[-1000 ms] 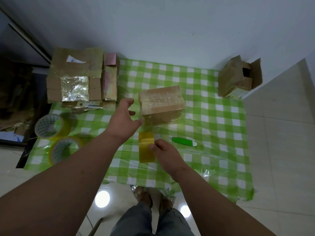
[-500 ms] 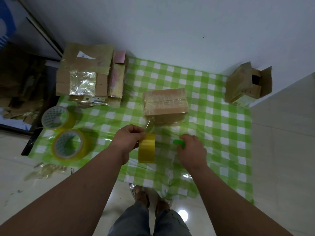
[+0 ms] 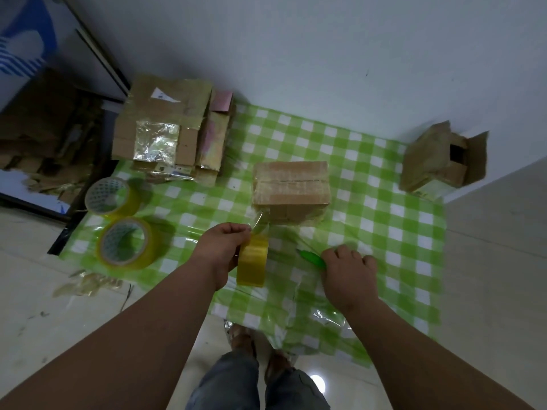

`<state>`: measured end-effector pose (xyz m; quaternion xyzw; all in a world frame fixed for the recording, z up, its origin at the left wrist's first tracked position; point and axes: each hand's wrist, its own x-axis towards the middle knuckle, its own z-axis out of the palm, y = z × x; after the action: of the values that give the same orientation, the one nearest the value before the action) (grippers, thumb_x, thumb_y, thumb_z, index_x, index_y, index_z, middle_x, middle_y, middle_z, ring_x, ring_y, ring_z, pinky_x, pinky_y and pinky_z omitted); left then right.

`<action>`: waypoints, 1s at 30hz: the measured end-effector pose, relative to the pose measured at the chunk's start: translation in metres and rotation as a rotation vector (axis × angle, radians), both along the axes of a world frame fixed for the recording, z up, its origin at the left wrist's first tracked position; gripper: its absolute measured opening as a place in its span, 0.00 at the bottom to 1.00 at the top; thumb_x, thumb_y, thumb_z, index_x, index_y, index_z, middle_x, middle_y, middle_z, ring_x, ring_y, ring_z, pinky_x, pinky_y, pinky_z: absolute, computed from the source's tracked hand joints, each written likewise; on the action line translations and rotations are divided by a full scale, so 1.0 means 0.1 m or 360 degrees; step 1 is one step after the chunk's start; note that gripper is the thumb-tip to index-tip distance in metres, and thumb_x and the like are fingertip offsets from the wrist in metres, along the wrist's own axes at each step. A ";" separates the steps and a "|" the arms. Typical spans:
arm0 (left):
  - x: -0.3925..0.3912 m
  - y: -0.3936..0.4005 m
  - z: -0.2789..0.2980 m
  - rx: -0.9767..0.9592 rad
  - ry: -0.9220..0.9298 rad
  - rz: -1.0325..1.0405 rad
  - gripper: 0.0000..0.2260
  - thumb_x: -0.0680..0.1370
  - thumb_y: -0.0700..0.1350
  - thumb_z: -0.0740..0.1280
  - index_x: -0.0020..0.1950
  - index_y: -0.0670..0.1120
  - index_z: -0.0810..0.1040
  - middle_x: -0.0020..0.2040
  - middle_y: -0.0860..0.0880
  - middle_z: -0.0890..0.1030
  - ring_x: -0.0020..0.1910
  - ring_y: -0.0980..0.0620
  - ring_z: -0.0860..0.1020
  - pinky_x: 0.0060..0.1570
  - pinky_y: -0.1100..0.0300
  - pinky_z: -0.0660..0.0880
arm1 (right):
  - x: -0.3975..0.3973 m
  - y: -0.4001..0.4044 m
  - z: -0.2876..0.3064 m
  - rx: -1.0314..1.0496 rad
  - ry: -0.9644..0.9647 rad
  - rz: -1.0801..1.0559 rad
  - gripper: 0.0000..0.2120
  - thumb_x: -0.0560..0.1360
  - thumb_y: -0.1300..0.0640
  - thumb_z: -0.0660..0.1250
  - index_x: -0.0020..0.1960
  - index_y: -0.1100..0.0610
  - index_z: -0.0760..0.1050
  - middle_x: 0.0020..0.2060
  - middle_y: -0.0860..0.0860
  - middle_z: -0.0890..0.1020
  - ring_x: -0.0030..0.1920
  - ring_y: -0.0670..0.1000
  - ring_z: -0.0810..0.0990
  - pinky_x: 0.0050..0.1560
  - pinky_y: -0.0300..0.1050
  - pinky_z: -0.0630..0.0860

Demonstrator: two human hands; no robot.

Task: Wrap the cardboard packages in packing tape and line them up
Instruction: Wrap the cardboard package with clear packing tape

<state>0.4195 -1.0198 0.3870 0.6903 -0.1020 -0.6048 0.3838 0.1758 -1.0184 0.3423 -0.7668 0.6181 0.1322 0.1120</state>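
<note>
A brown cardboard package already wrapped in clear packing tape lies at the centre of the frame on the green-and-white checked plastic cloth, which is spread on the tiled floor. The package's long axis runs left to right across the frame, and the seam between its top flaps runs the same way. A strip of clear tape leads from the package's lower-left corner down to a yellow roll of packing tape, which stands on edge just below the package with its broad band facing the camera. The left hand grasps this roll from its left side, fingers curled at the top where the strip leaves the roll. The right hand, to the right of the roll and apart from it, is closed around a green-handled cutter whose tip points toward the upper left of the frame. Two further yellow tape rolls lie flat at the left edge of the cloth. A stack of taped cardboard packages sits in the upper left. An open cardboard box rests at the upper right against the white wall.
</note>
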 end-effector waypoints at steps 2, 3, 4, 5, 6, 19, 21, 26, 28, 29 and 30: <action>-0.01 0.01 0.02 -0.0001 0.0000 0.0004 0.03 0.77 0.38 0.70 0.47 0.45 0.82 0.38 0.49 0.83 0.34 0.52 0.80 0.32 0.58 0.77 | -0.02 -0.01 0.02 0.0020 -0.0007 0.0055 0.13 0.77 0.55 0.57 0.60 0.46 0.71 0.56 0.49 0.75 0.56 0.54 0.75 0.56 0.52 0.60; -0.02 0.02 0.03 -0.0003 0.0000 0.0005 0.04 0.77 0.37 0.69 0.47 0.45 0.82 0.38 0.49 0.83 0.36 0.51 0.80 0.34 0.57 0.77 | -0.02 -0.02 0.04 0.0040 -0.0005 0.0057 0.14 0.77 0.56 0.56 0.60 0.47 0.71 0.55 0.49 0.76 0.56 0.54 0.76 0.56 0.52 0.61; -0.02 0.03 0.04 -0.0006 0.0000 0.0004 0.04 0.77 0.37 0.69 0.48 0.45 0.82 0.39 0.49 0.83 0.37 0.50 0.80 0.36 0.56 0.78 | -0.01 -0.04 0.06 0.0052 -0.0002 0.0048 0.13 0.76 0.57 0.56 0.59 0.48 0.71 0.54 0.49 0.76 0.55 0.54 0.77 0.56 0.52 0.61; -0.02 0.04 0.04 -0.0008 0.0001 0.0002 0.04 0.77 0.37 0.69 0.48 0.45 0.81 0.40 0.48 0.83 0.38 0.49 0.80 0.38 0.55 0.78 | 0.01 -0.06 0.10 0.0058 -0.0027 0.0015 0.12 0.76 0.58 0.55 0.57 0.50 0.71 0.53 0.49 0.77 0.54 0.55 0.77 0.56 0.52 0.61; -0.02 0.04 0.05 -0.0009 0.0001 0.0001 0.04 0.78 0.37 0.69 0.48 0.45 0.81 0.41 0.47 0.83 0.39 0.48 0.80 0.39 0.54 0.77 | 0.03 -0.07 0.14 0.0055 -0.0108 -0.0035 0.09 0.77 0.58 0.55 0.55 0.51 0.70 0.50 0.49 0.78 0.52 0.55 0.78 0.55 0.52 0.63; -0.03 0.01 0.06 0.0003 0.0112 0.0061 0.02 0.77 0.38 0.71 0.48 0.44 0.81 0.41 0.47 0.82 0.34 0.47 0.80 0.30 0.58 0.77 | 0.70 -0.07 0.78 0.0006 -0.1108 0.0035 0.13 0.82 0.51 0.57 0.65 0.50 0.72 0.49 0.51 0.76 0.45 0.53 0.76 0.45 0.49 0.73; -0.03 0.02 0.05 -0.0005 0.0112 0.0056 0.02 0.77 0.38 0.71 0.47 0.44 0.81 0.42 0.46 0.82 0.36 0.46 0.80 0.34 0.57 0.77 | 0.78 -0.10 0.78 0.0010 -0.0945 0.0070 0.15 0.82 0.49 0.56 0.66 0.48 0.72 0.50 0.53 0.76 0.45 0.56 0.78 0.46 0.50 0.75; -0.02 0.02 0.06 -0.0008 0.0119 0.0045 0.03 0.77 0.37 0.70 0.46 0.44 0.80 0.41 0.46 0.82 0.37 0.46 0.79 0.37 0.56 0.75 | 0.94 -0.10 0.80 0.0027 -0.0695 0.0069 0.15 0.82 0.49 0.57 0.65 0.49 0.75 0.50 0.54 0.77 0.46 0.59 0.80 0.45 0.49 0.75; -0.02 0.02 0.06 -0.0012 0.0113 0.0049 0.03 0.77 0.37 0.70 0.46 0.44 0.80 0.42 0.45 0.81 0.39 0.45 0.78 0.40 0.54 0.75 | 0.98 -0.12 0.82 0.0033 -0.0609 0.0087 0.14 0.81 0.51 0.59 0.64 0.49 0.76 0.49 0.54 0.77 0.44 0.59 0.80 0.43 0.49 0.76; -0.03 0.02 0.07 -0.0013 0.0110 0.0050 0.03 0.77 0.37 0.70 0.46 0.44 0.80 0.43 0.44 0.81 0.41 0.44 0.78 0.41 0.53 0.75 | 0.99 -0.13 0.83 0.0039 -0.0582 0.0092 0.13 0.81 0.52 0.59 0.63 0.49 0.76 0.49 0.53 0.76 0.44 0.58 0.80 0.43 0.49 0.76; -0.03 0.02 0.08 -0.0012 0.0109 0.0051 0.03 0.77 0.36 0.70 0.46 0.44 0.81 0.43 0.44 0.81 0.42 0.44 0.78 0.43 0.52 0.74 | 1.00 -0.14 0.84 0.0043 -0.0564 0.0092 0.13 0.81 0.52 0.59 0.63 0.49 0.76 0.49 0.53 0.76 0.45 0.58 0.80 0.44 0.49 0.77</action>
<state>0.4164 -1.0181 0.3945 0.6692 -0.0799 -0.6215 0.3994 0.2762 -1.0326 0.4259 -0.7940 0.5645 0.0063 0.2256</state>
